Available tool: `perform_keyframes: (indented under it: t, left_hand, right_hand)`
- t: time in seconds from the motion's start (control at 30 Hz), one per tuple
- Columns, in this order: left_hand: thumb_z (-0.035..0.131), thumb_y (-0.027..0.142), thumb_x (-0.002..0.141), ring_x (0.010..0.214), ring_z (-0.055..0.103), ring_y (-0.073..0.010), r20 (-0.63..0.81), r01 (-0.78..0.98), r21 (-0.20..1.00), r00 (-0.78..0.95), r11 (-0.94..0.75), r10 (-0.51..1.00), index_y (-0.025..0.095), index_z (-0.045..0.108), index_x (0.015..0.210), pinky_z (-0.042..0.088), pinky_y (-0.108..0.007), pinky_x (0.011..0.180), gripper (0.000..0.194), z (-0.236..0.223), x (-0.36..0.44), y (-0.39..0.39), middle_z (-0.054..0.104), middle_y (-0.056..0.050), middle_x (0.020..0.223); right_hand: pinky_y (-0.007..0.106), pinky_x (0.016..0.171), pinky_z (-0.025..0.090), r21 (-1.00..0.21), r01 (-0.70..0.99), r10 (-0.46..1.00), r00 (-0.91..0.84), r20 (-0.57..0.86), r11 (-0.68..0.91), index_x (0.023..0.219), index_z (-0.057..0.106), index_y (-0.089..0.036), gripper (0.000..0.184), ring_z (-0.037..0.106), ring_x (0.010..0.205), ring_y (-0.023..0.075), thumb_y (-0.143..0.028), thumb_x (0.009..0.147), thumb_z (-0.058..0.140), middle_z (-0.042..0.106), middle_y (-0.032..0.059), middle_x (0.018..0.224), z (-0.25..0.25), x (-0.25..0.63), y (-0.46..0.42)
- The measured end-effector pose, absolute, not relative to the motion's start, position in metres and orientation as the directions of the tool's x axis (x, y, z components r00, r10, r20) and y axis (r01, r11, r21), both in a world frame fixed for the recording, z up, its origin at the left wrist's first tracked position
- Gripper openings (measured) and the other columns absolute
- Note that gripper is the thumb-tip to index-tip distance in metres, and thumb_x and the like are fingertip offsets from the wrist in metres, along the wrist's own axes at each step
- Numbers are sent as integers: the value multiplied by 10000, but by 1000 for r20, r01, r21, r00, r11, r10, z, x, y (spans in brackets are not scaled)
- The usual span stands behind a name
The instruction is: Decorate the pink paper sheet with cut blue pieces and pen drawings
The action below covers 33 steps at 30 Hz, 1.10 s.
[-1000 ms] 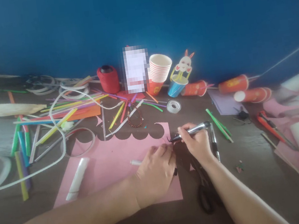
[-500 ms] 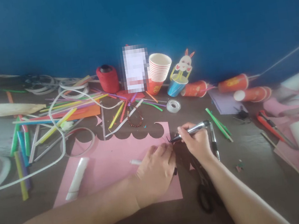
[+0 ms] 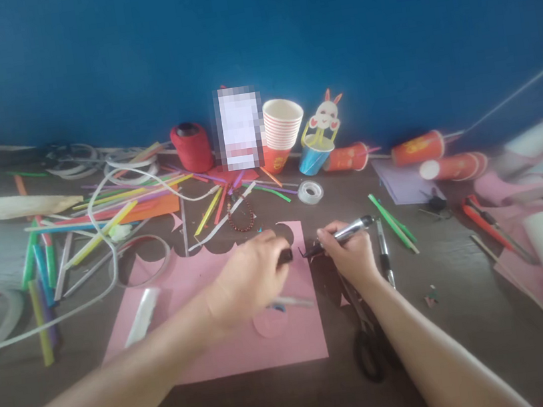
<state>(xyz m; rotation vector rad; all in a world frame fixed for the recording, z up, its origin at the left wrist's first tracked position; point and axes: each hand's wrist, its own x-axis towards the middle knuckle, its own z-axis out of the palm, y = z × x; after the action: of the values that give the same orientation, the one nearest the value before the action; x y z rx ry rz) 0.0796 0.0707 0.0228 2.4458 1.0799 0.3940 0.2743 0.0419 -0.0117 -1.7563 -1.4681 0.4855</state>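
Note:
My right hand (image 3: 348, 252) is closed around a silver-and-black marker (image 3: 351, 231), its dark tip pointing left at the right edge of the pink paper sheet (image 3: 195, 349). My left hand (image 3: 253, 270), slightly blurred, is raised over the sheet with its fingers closed on a black marker cap (image 3: 285, 256). Scalloped cut-outs run along the sheet's far edge. Below my left hand lie a pink paper circle (image 3: 271, 325) and a slim pale stick-like thing (image 3: 295, 302). A white tube (image 3: 140, 316) rests on the sheet's left part.
Black-handled scissors (image 3: 368, 355) and a second pen (image 3: 385, 258) lie by my right forearm. Behind stand stacked paper cups (image 3: 283, 124), red thread (image 3: 192, 148) and a tape roll (image 3: 310, 191). A white cable (image 3: 96, 214) loops at left; a red cutter (image 3: 492, 226) lies right.
My left hand has lifted off the paper and moved up and left with the black cap, uncovering the pink circle. The marker in my right hand has stayed near the sheet's edge.

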Motion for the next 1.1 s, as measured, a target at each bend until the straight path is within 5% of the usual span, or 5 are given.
perform_keyframes:
  t: [0.13, 0.47, 1.1]
  left_hand:
    - [490, 165, 765, 701, 586, -130, -3, 631, 597, 619, -496, 785, 184, 651, 818, 435, -237, 686, 171, 30, 80, 96, 632, -13, 751]
    - [580, 236, 639, 535, 520, -119, -264, 669, 600, 684, -439, 680, 167, 608, 621, 313, -213, 470, 77, 30, 121, 131, 548, 8, 554]
    - [631, 254, 584, 579, 552, -142, -328, 642, 596, 743, -482, 583, 225, 691, 693, 376, -218, 534, 127, 14, 129, 146, 604, 12, 589]
  right_hand:
    - [208, 458, 380, -775, 630, 948, 273, 166, -46, 589, 589, -178, 277, 532, 436, 121, -375, 780, 551, 561, -24, 444, -11, 274, 43]
    - [211, 443, 393, -800, 598, 950, 274, 152, -45, 587, 595, -178, 270, 557, 428, 131, -378, 766, 559, 587, -18, 437, -13, 275, 43]
    - [209, 459, 394, -796, 603, 951, 273, 146, -51, 580, 584, -187, 272, 549, 438, 126, -380, 769, 559, 574, -28, 437, -11, 275, 44]
